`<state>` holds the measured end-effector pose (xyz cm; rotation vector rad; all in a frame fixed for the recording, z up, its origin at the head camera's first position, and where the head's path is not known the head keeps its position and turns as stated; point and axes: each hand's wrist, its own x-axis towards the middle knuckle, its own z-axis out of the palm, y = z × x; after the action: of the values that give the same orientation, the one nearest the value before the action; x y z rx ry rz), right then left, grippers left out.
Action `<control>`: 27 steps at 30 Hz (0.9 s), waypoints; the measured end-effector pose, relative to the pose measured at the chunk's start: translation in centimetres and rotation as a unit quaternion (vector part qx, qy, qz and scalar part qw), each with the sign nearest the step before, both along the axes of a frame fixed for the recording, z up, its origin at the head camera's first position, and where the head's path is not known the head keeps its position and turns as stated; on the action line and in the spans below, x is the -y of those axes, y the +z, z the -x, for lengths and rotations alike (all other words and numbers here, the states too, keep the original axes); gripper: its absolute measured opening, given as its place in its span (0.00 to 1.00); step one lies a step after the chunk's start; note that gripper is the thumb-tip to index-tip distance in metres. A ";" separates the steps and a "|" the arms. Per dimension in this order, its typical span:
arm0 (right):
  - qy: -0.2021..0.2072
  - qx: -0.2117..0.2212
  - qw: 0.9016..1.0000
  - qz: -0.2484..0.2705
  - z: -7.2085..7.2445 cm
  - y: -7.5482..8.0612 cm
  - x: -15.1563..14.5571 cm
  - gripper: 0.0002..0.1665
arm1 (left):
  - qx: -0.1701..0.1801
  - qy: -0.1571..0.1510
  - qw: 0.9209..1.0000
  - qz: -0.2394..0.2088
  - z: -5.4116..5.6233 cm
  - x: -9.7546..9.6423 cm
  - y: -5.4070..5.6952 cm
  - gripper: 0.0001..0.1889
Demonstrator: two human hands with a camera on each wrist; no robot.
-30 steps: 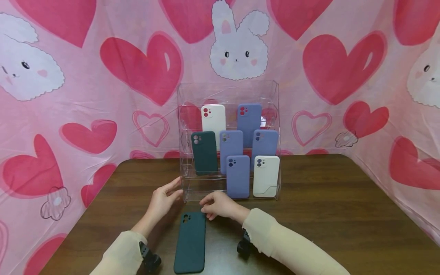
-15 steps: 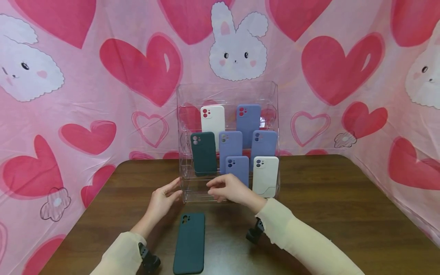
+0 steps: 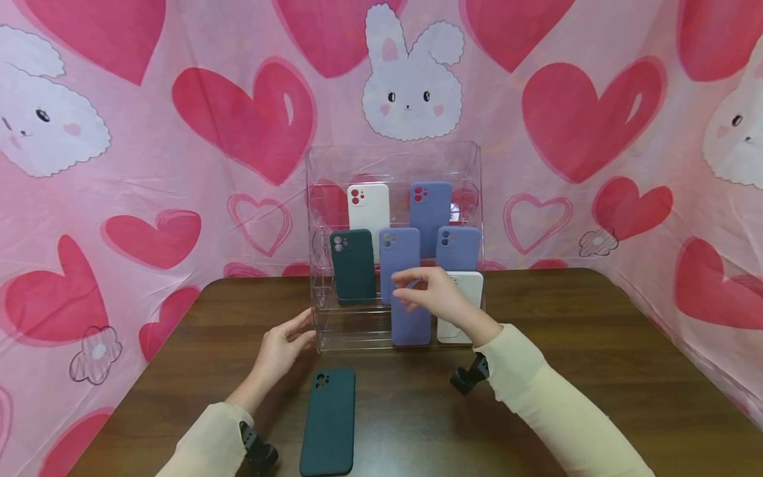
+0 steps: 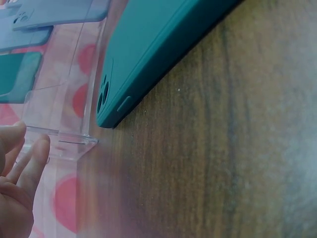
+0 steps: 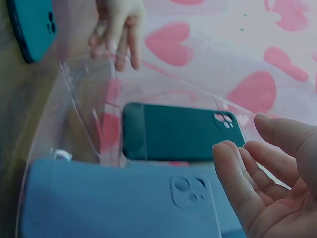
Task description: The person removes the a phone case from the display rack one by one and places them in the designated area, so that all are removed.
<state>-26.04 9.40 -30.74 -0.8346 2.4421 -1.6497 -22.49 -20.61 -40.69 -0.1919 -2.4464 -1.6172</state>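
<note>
Both sleeves point(image 3: 554, 404) are plain cream, long and softly creased. A chunky black camera point(image 3: 471, 375) with a rounded end sits at each cuff point(image 3: 503, 348). Left hand point(image 3: 279, 349) and right hand point(image 3: 440, 293) are bare.

Pink backdrop point(image 3: 495, 152) with hearts point(image 3: 596, 119), rabbits point(image 3: 412, 99); brown table point(image 3: 620, 351).

Head view forward-down, wrist views close; all share rack point(image 3: 352, 324)

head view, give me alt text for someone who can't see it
A person's right grip hovers empty before a clear rack of seven phone cases, the left grip at the rack's side. A dark green phone case lies on the wooden table in front of the rack. Behind hangs a pink heart-and-rabbit cloth.
</note>
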 end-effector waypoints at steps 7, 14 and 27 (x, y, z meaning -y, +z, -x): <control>-0.026 0.014 0.999 0.015 0.7 0.7 -2.0 0.24 | -0.003 0.000 1.000 -0.002 0.0 0.0 0.0 0.27; -0.054 0.026 0.998 0.023 1.5 0.4 -3.1 0.26 | -0.002 -0.002 1.000 -0.004 0.1 0.1 0.0 0.27; -0.071 0.033 0.997 -0.006 2.2 -0.5 -3.6 0.28 | 0.000 -0.001 1.000 0.001 -0.1 0.0 0.1 0.27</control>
<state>-28.26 13.01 -31.25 -0.6069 2.5165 -1.6773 -22.41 -20.66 -40.61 -0.1957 -2.4491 -1.6160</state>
